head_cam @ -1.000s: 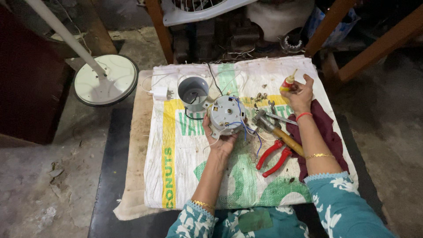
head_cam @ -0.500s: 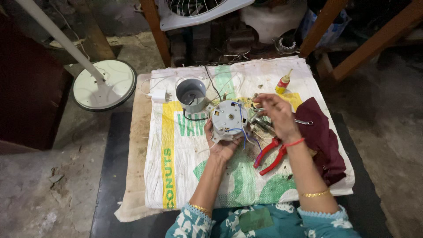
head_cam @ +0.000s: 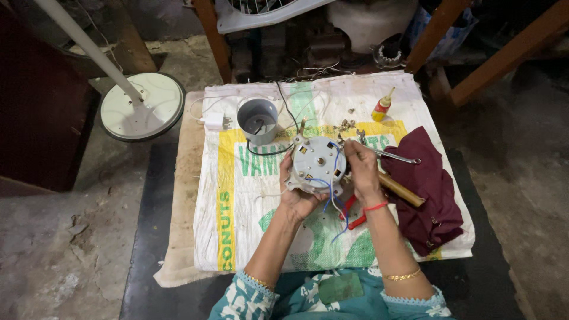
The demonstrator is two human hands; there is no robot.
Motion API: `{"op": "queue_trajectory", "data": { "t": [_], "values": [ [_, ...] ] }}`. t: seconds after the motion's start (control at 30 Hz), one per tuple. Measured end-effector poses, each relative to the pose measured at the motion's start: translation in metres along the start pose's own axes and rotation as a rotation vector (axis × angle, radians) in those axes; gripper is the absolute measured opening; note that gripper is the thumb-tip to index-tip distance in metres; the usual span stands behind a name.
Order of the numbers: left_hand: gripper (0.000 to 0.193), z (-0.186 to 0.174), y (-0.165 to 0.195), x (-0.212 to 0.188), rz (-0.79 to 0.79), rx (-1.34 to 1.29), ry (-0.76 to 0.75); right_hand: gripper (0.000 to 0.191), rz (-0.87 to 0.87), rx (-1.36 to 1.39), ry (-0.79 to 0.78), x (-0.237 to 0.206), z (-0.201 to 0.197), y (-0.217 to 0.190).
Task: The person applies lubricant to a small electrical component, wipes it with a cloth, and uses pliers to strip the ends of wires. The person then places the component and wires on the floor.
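Observation:
A round grey fan motor (head_cam: pixel 317 163) with blue and white wires hanging from it is lifted a little above a printed white sack (head_cam: pixel 261 231). My left hand (head_cam: pixel 294 198) cups the motor from below and from its left side. My right hand (head_cam: pixel 361 169) presses against the motor's right edge, fingers curled on it. Red-handled pliers (head_cam: pixel 351 213) lie under my right wrist. A wooden-handled tool (head_cam: pixel 403 189) and a metal spanner (head_cam: pixel 394 155) lie just right of that hand.
A grey plastic cup-shaped housing (head_cam: pixel 257 120) and a white plug (head_cam: pixel 214 122) sit at the sack's far left. A small yellow bottle with a red cap (head_cam: pixel 382 106), loose screws (head_cam: pixel 345 125) and a maroon cloth (head_cam: pixel 427 189) lie to the right. A white fan base (head_cam: pixel 142 106) stands on the floor.
My right hand came back from the yellow bottle at the far right and now rests on the motor's right edge. My left hand kept the motor in place.

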State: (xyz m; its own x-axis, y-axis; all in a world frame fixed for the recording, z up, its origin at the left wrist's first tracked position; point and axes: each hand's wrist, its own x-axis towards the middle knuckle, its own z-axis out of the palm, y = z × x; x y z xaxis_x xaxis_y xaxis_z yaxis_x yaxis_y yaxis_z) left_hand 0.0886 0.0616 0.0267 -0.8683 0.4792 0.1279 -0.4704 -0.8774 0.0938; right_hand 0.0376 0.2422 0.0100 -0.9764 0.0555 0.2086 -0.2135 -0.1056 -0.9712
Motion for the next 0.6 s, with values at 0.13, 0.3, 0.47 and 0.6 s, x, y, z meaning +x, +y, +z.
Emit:
{"op": "queue_trajectory", "data": {
  "t": [0.13, 0.3, 0.47, 0.6],
  "values": [
    [0.082, -0.008, 0.003, 0.000, -0.008, 0.166, 0.254, 0.027, 0.021, 0.025, 0.061, -0.002, 0.005, 0.012],
    [0.084, -0.017, 0.010, -0.002, -0.056, 0.140, 0.040, 0.033, -0.096, -0.001, 0.153, -0.001, 0.008, 0.036],
    [0.097, -0.002, 0.023, 0.000, -0.139, 0.260, 0.270, 0.039, -0.182, 0.075, 0.206, 0.002, 0.007, 0.062],
    [0.091, 0.007, 0.036, 0.002, -0.175, 0.555, 0.486, 0.019, -0.116, 0.270, 0.178, 0.004, 0.008, 0.063]
  ]
}}
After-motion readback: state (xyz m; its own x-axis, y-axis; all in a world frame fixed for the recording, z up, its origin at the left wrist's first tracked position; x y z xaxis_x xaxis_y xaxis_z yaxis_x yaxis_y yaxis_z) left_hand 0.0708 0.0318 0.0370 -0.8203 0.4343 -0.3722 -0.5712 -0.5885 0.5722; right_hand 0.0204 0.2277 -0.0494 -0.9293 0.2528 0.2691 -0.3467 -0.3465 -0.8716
